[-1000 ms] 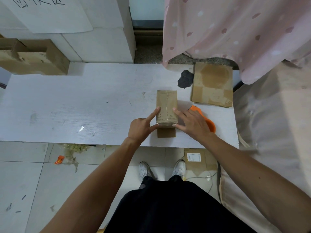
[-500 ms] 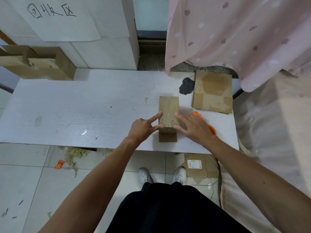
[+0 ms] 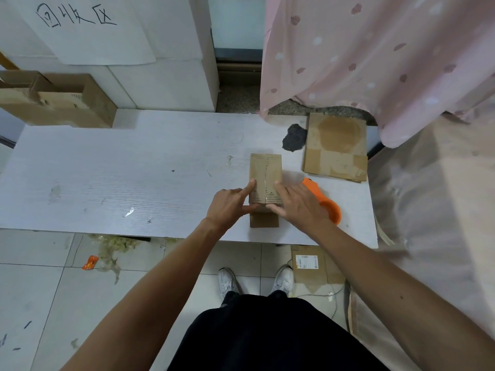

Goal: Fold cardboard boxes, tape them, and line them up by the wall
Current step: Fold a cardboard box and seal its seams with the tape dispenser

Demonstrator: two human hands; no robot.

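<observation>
Little has shifted since a second ago: both hands stay at the near end of the small cardboard box (image 3: 265, 172), and the left forefinger has slid slightly along its top edge. This box is a narrow brown block of ribbed corrugated board standing on the white wood-grain tabletop (image 3: 107, 170), with a glossy strip of clear tape over the centre seam of its closed flaps. The left hand (image 3: 227, 206) lays a straight forefinger on the box's left top edge and its thumb against the near face; its other fingers are curled under. The right hand (image 3: 297, 207) rests flat, fingers spread, over the box's right edge, thumb at the near face. Just right of the box, partly under that hand, lies an orange plastic tape dispenser (image 3: 328, 208) with a rounded end. Beyond the box to the right lies a flattened, stained cardboard sheet (image 3: 334, 145), beside a dark rough patch (image 3: 294, 137). Far left of the box sits an open cardboard carton (image 3: 53, 103).
</observation>
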